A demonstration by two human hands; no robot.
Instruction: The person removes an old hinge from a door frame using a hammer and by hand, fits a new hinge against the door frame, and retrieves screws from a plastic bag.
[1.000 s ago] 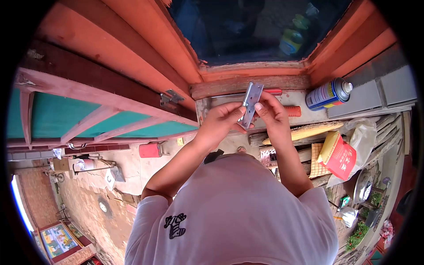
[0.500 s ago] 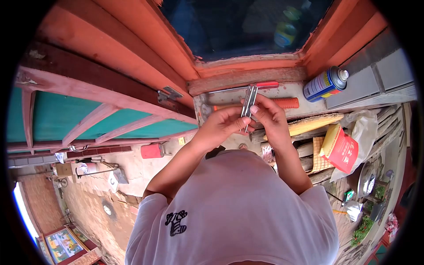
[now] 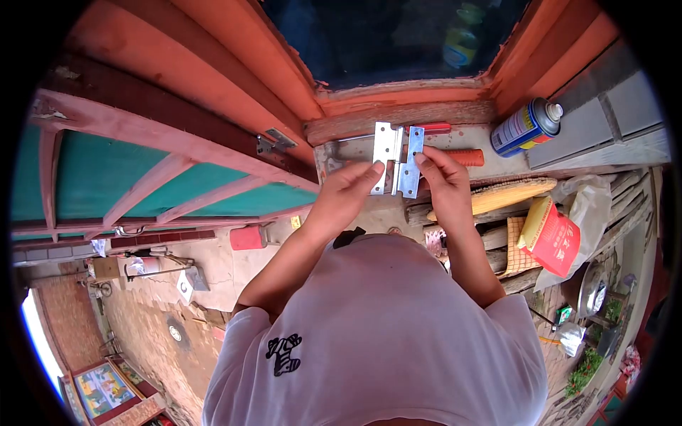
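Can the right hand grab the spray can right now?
Probably yes: nothing seems to block the way from the right hand to the spray can, though it would have to let go of the hinge first.

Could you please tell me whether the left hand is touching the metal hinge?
Touching. The head view shows the left hand gripping the metal hinge, its thumb overlapping the left leaf with no visible gap.

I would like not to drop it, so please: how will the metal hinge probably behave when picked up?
The metal hinge should feel stiff within each plate, but will probably fold at the middle joint. Its smooth, shiny surface may be slightly slippery. With plates this flat, it seems unlikely to roll.
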